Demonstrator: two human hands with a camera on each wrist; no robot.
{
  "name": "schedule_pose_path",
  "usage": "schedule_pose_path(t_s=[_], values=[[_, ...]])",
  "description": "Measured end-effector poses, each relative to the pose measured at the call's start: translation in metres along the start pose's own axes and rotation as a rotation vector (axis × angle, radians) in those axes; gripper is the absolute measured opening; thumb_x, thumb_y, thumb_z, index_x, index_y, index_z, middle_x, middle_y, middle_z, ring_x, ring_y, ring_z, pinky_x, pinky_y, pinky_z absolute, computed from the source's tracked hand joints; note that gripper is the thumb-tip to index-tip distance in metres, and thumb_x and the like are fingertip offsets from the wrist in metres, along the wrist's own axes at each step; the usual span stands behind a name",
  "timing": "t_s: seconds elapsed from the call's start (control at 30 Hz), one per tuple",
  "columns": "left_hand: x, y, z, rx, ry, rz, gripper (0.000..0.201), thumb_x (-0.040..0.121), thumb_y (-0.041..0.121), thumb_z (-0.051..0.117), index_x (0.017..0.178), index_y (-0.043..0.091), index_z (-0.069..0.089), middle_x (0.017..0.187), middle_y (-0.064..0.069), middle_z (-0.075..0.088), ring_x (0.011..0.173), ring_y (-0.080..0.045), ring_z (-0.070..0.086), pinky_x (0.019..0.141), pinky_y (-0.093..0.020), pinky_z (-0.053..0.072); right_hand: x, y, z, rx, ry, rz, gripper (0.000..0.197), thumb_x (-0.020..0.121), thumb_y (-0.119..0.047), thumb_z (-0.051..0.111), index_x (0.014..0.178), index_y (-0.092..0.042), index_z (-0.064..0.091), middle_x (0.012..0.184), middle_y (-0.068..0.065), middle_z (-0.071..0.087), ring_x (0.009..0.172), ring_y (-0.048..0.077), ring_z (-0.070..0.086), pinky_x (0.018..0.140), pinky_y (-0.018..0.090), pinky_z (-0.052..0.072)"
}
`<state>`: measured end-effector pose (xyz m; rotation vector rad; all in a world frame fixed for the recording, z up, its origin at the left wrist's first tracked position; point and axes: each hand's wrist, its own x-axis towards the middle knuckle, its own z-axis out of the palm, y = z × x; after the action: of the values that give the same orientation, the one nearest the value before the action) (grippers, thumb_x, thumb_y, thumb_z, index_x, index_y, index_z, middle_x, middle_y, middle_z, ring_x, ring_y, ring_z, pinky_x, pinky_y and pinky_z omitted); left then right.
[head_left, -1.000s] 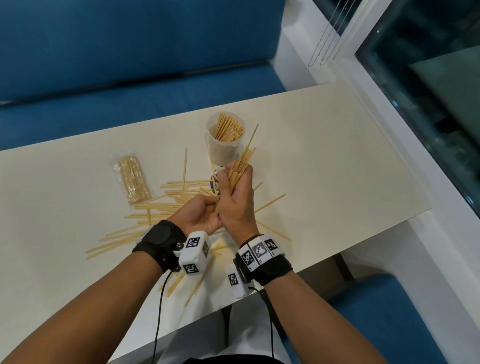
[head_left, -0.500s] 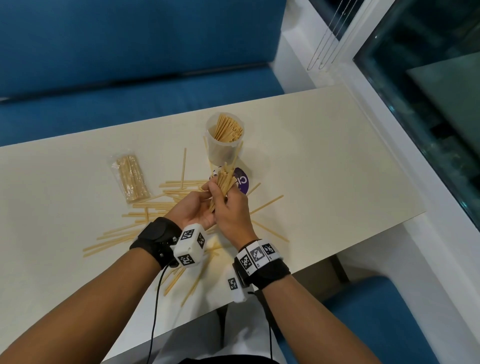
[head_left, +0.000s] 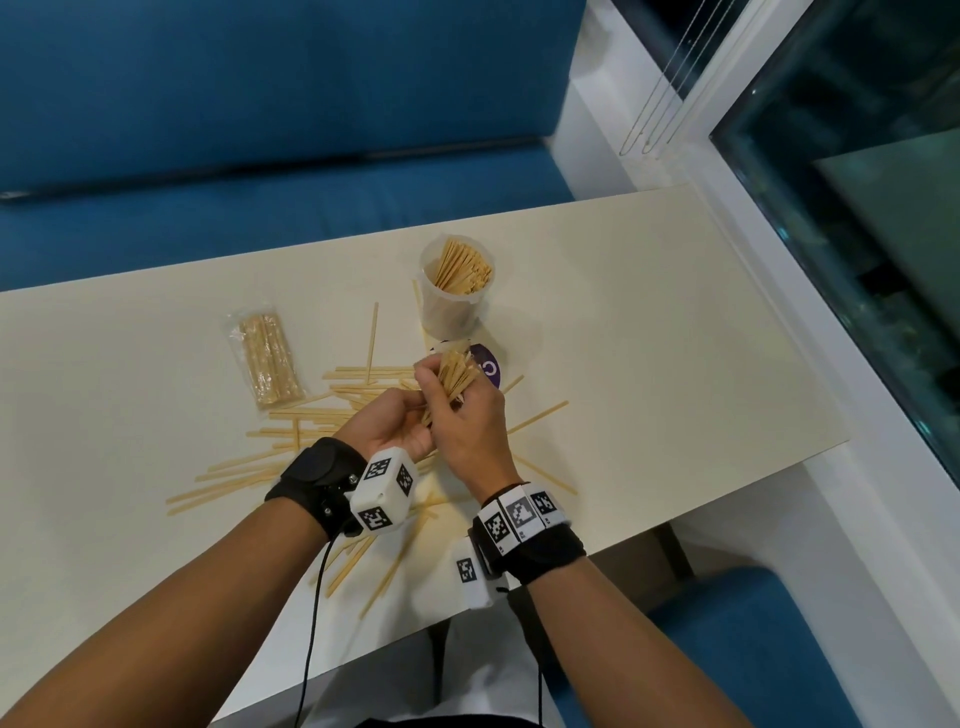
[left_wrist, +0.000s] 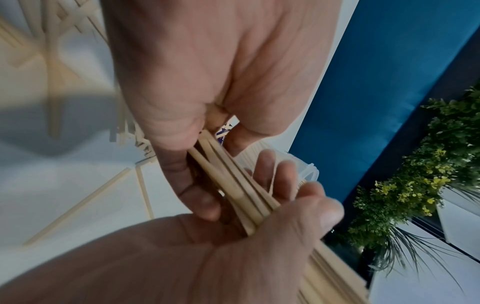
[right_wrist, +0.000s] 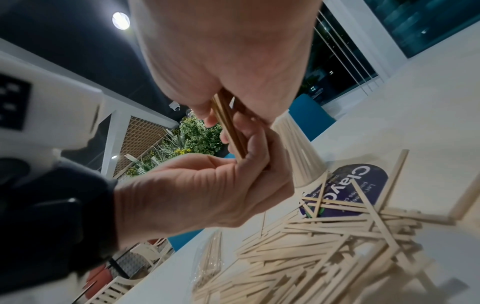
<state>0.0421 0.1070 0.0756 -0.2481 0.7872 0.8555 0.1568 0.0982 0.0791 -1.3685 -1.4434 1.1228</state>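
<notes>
A bundle of thin wooden sticks (head_left: 456, 375) stands nearly upright above the cream table (head_left: 649, 338), gripped by both hands. My right hand (head_left: 467, 426) wraps its fingers round the bundle's middle. My left hand (head_left: 387, 431) holds the lower end from the left, thumb and fingers pinching the sticks (left_wrist: 233, 185). In the right wrist view the sticks (right_wrist: 228, 127) pass between both palms. A translucent plastic cup (head_left: 454, 306), partly filled with sticks, stands just beyond the hands. Many loose sticks (head_left: 311, 415) lie scattered under and left of the hands.
A sealed clear packet of sticks (head_left: 265, 358) lies to the left. A round purple label (head_left: 491, 366) lies flat beside the cup. A blue bench (head_left: 260, 208) runs behind the table, and a window wall (head_left: 831, 260) runs along the right.
The bundle has come down and back from the cup's rim toward me. Its uneven, protruding stick tips are now level. Both hands stay on it.
</notes>
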Motion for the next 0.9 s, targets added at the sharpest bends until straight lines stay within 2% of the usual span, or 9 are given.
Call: schedule_pose_path(t_s=[0.17, 0.27, 0.37, 0.47, 0.5, 0.6, 0.67, 0.77, 0.9], values=[[0.003, 0.004, -0.003, -0.03, 0.018, -0.016, 0.025, 0.106, 0.004, 0.038, 0.108, -0.007, 0.06, 0.088, -0.024, 0.071, 0.076, -0.033, 0.076, 0.06, -0.04, 0.063, 0.0, -0.002, 0.002, 0.063, -0.03, 0.011, 0.016, 0.107, -0.01, 0.053, 0.106, 0.001, 0.064, 0.091, 0.008, 0.071, 0.084, 0.001, 0.068, 0.078, 0.01, 0.05], [0.002, 0.007, 0.002, -0.005, -0.014, -0.035, 0.027, 0.105, 0.006, 0.039, 0.107, -0.008, 0.062, 0.092, -0.024, 0.071, 0.079, -0.033, 0.076, 0.063, -0.042, 0.064, 0.006, -0.008, 0.002, 0.071, -0.03, 0.014, 0.023, 0.11, -0.013, 0.048, 0.101, 0.002, 0.062, 0.085, 0.011, 0.068, 0.08, 0.015, 0.066, 0.077, 0.019, 0.053], [0.001, 0.017, 0.01, 0.013, -0.083, -0.029, 0.03, 0.101, 0.002, 0.041, 0.125, -0.005, 0.059, 0.11, -0.02, 0.071, 0.096, -0.031, 0.075, 0.081, -0.044, 0.063, 0.021, -0.019, -0.004, 0.156, 0.011, 0.043, 0.026, 0.111, -0.02, 0.044, 0.103, 0.001, 0.055, 0.079, 0.013, 0.059, 0.074, 0.024, 0.058, 0.074, 0.027, 0.052], [-0.003, 0.038, 0.024, 0.104, -0.216, 0.021, 0.036, 0.099, 0.002, 0.049, 0.134, 0.001, 0.06, 0.131, -0.012, 0.066, 0.124, -0.024, 0.063, 0.114, -0.039, 0.044, 0.05, -0.035, -0.014, 0.137, 0.045, 0.033, 0.039, 0.111, -0.034, 0.041, 0.1, -0.001, 0.057, 0.082, 0.012, 0.062, 0.082, 0.027, 0.064, 0.083, 0.041, 0.055], [-0.006, 0.047, 0.031, 0.169, -0.236, 0.05, 0.036, 0.1, 0.004, 0.052, 0.134, 0.003, 0.062, 0.135, -0.011, 0.064, 0.127, -0.023, 0.061, 0.116, -0.038, 0.041, 0.061, -0.041, -0.018, 0.123, 0.049, 0.013, 0.04, 0.111, -0.035, 0.04, 0.096, -0.003, 0.058, 0.084, 0.012, 0.064, 0.082, 0.029, 0.066, 0.082, 0.044, 0.056], [-0.013, 0.068, 0.054, 0.385, -0.251, 0.158, 0.035, 0.103, 0.011, 0.053, 0.135, -0.001, 0.06, 0.124, -0.015, 0.065, 0.108, -0.019, 0.065, 0.093, -0.025, 0.058, 0.092, -0.059, -0.032, 0.124, 0.038, 0.021, 0.04, 0.112, -0.037, 0.038, 0.089, -0.015, 0.062, 0.087, 0.011, 0.071, 0.079, 0.028, 0.071, 0.074, 0.045, 0.059], [-0.012, 0.075, 0.068, 0.475, -0.206, 0.25, 0.037, 0.098, 0.01, 0.057, 0.132, -0.004, 0.06, 0.116, -0.016, 0.066, 0.098, -0.017, 0.067, 0.08, -0.02, 0.059, 0.112, -0.063, -0.038, 0.105, -0.005, 0.055, 0.04, 0.111, -0.041, 0.04, 0.089, -0.02, 0.065, 0.09, 0.009, 0.074, 0.082, 0.026, 0.074, 0.079, 0.045, 0.062], [-0.006, 0.088, 0.079, 0.499, -0.109, 0.353, 0.034, 0.092, 0.005, 0.061, 0.125, -0.002, 0.064, 0.113, -0.015, 0.07, 0.09, -0.013, 0.07, 0.081, -0.02, 0.059, 0.141, -0.071, -0.047, 0.036, -0.116, 0.094, 0.037, 0.108, -0.044, 0.048, 0.1, -0.014, 0.068, 0.097, 0.009, 0.077, 0.089, 0.023, 0.075, 0.086, 0.045, 0.062], [0.001, 0.104, 0.089, 0.484, -0.08, 0.394, 0.032, 0.099, 0.003, 0.054, 0.13, -0.001, 0.062, 0.102, -0.009, 0.075, 0.085, -0.008, 0.07, 0.078, -0.016, 0.058, 0.17, -0.088, -0.064, 0.126, -0.216, 0.167, 0.016, 0.102, -0.023, 0.066, 0.107, -0.01, 0.072, 0.09, 0.008, 0.074, 0.076, 0.018, 0.07, 0.066, 0.028, 0.056]])
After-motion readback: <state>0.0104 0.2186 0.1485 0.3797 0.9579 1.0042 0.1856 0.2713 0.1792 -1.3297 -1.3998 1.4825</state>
